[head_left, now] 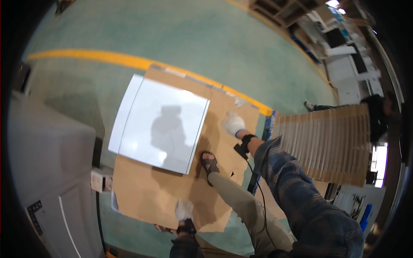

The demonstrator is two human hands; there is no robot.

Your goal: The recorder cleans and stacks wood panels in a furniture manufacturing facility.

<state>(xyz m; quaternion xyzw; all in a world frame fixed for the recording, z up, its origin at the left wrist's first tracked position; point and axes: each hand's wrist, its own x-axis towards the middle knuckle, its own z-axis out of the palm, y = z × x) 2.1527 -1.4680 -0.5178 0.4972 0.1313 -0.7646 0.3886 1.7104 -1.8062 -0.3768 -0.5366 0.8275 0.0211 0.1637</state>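
A large flat cardboard sheet (pixel 163 193) lies on the green floor (pixel 206 38) in the middle of the frame, and a white square panel (pixel 161 124) rests on its upper left part, glossy enough to show the person's shadow. A second white sheet seems to peek out along the panel's left edge.

The left hand (pixel 184 210), in a white glove, sits low at the bottom centre, over the near edge of the cardboard. Its grip cannot be told from here: the fingers point down and away, and whether they pinch the edge or merely rest on it is hidden. The right hand (pixel 233 124), also gloved, reaches out to the right of centre above the cardboard's far right portion, fingers loosely curled, holding nothing that can be seen. A sandalled foot (pixel 209 165) stands on the cardboard just beside the panel's lower right corner.

As a judgement: to handle the sheet well, that foot should come off it first, and the panel's weight on one side will tip or slide unless both hands work evenly.

A stack of corrugated cardboard pieces (pixel 331 142) lies at the right, and a yellow floor line (pixel 107 58) runs across the upper left.
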